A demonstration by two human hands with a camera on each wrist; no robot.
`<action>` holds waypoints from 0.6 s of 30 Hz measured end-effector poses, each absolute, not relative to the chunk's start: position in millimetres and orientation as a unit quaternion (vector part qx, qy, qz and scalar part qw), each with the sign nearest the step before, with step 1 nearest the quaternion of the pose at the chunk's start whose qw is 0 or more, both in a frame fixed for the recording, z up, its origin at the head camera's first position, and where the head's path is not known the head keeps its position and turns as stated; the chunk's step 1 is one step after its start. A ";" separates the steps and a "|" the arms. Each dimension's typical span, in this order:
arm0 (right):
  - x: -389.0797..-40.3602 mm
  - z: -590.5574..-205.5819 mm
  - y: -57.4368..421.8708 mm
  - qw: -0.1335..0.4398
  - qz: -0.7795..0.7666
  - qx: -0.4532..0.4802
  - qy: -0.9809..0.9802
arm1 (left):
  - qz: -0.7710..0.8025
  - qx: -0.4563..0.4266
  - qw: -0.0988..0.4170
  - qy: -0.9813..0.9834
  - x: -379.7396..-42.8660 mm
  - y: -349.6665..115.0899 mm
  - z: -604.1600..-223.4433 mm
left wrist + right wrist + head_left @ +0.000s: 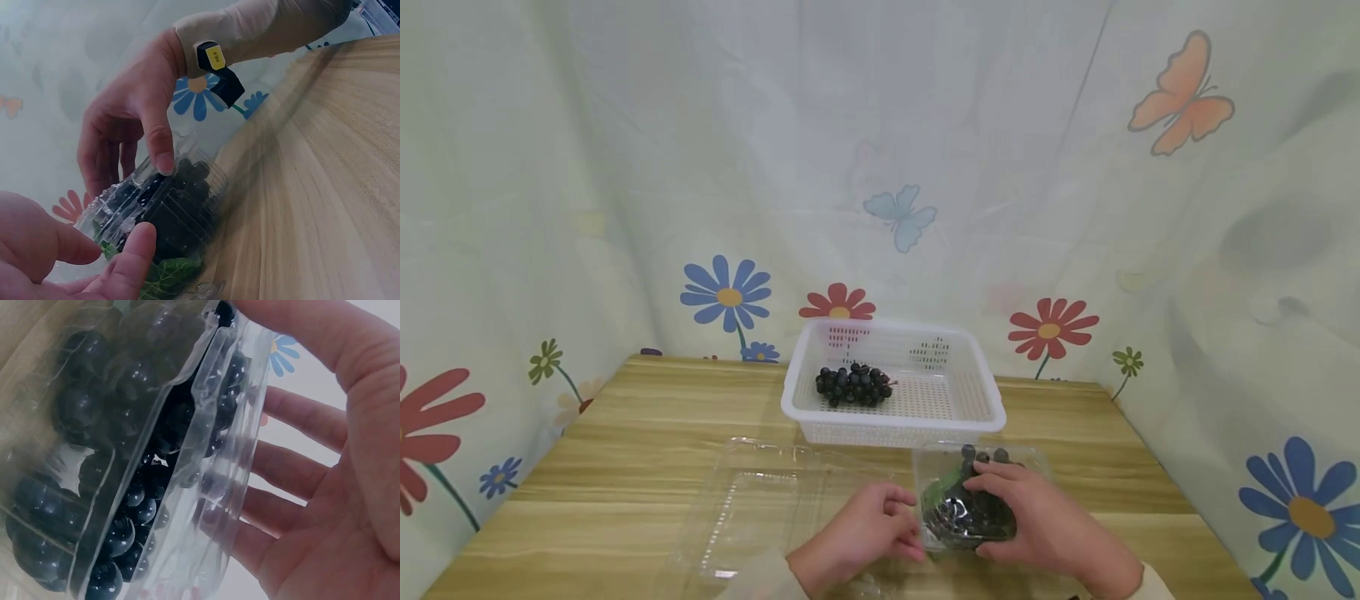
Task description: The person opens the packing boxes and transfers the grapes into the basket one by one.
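A clear plastic clamshell box (951, 529) of dark grapes (119, 537) stands on the table, a green leaf (172, 275) showing at its left end. My right hand (1045, 521) holds this box from above, thumb on the near side and fingers over the far side, as the left wrist view shows. Beside the box's left end is my left hand (872, 529), its fingers loosely bent; in the left wrist view the fingertips (145, 234) overlap the box's edge. An opened clear plastic container (752, 508) lies left of my left hand.
Behind the hands stands a white perforated basket (891, 429) with a bunch of dark grapes (853, 385) in its left part. The wooden table (625, 467) ends at a curtain (970, 150) printed with flowers and butterflies, which hangs behind it and at both sides.
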State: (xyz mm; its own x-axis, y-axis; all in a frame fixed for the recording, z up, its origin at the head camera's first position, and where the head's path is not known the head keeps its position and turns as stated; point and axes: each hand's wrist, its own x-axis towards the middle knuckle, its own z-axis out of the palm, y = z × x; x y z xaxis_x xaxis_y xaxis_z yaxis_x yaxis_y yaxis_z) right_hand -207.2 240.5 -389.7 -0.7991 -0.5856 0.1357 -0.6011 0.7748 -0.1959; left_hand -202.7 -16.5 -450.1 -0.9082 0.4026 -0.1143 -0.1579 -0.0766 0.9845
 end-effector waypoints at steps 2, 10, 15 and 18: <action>-207.3 -389.4 239.7 0.036 0.111 0.316 -0.942 | 0.736 0.084 0.196 0.643 -203.1 -14.1 -451.8; -206.0 -385.4 230.5 0.025 0.079 0.312 -0.946 | 0.754 0.051 0.216 0.619 -204.7 -5.9 -452.7; -206.9 -388.4 221.4 0.029 0.043 0.304 -0.951 | 0.758 0.041 0.220 0.613 -204.6 -4.6 -451.7; -207.7 -390.9 218.6 0.046 0.016 0.310 -0.950 | 0.761 0.038 0.223 0.608 -205.0 -3.9 -451.8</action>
